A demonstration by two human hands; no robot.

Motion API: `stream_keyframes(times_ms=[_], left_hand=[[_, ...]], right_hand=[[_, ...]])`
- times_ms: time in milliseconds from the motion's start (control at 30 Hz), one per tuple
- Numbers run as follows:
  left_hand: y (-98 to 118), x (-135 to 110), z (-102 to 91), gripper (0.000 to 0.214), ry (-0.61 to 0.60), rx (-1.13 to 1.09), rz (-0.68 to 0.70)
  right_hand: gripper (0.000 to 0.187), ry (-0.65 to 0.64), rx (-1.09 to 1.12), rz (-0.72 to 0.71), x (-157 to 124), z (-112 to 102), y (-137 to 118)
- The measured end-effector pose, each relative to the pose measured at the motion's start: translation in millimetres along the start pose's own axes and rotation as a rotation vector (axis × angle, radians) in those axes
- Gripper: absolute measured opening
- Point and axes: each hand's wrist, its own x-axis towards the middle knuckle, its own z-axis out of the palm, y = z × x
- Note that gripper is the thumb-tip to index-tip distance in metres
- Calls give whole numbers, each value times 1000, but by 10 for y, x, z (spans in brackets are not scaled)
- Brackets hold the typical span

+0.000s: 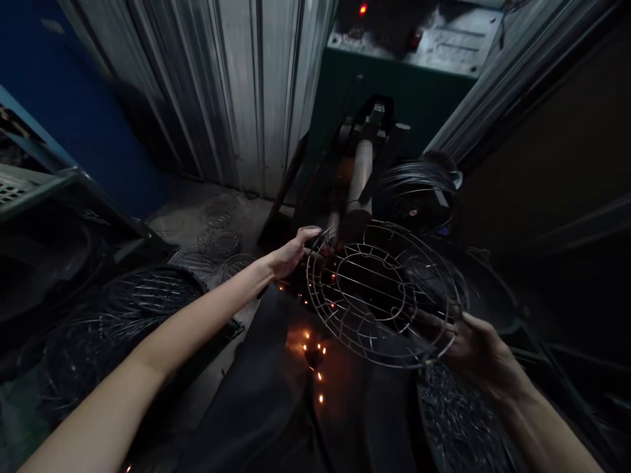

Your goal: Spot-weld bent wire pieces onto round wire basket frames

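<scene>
A round wire grille (382, 292), like a fan guard, is held tilted in front of me under a spot-welding machine (365, 164). My left hand (292, 253) grips its upper left rim with curled fingers. My right hand (473, 348) holds the lower right rim, fingers wrapped around the wire. The machine's copper-coloured arm comes down onto the grille's top edge. Orange sparks (310, 348) scatter below the grille over my dark apron.
Finished wire grilles (148, 295) are stacked at the left, and several lie on the floor (219, 240). A wire coil (419, 190) sits behind the grille. Loose short wire pieces (458, 414) fill a tray at lower right. Corrugated metal wall behind.
</scene>
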Motion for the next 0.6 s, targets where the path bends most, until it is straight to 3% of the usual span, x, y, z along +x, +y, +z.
stream_keyframes(times_ms=[200, 400, 500, 600], left_hand=[[-77, 15, -90, 53, -36, -7, 24], [-135, 50, -149, 50, -82, 2, -48], [-125, 64, -158, 49, -163, -10, -86], [-148, 90, -170, 49, -215, -59, -125]], right_hand=[[51, 57, 71, 16, -32, -43, 125], [59, 61, 28, 5, -63, -45, 194], [56, 76, 2, -7, -131, 32, 167], [39, 130, 1, 16, -176, 139, 47]])
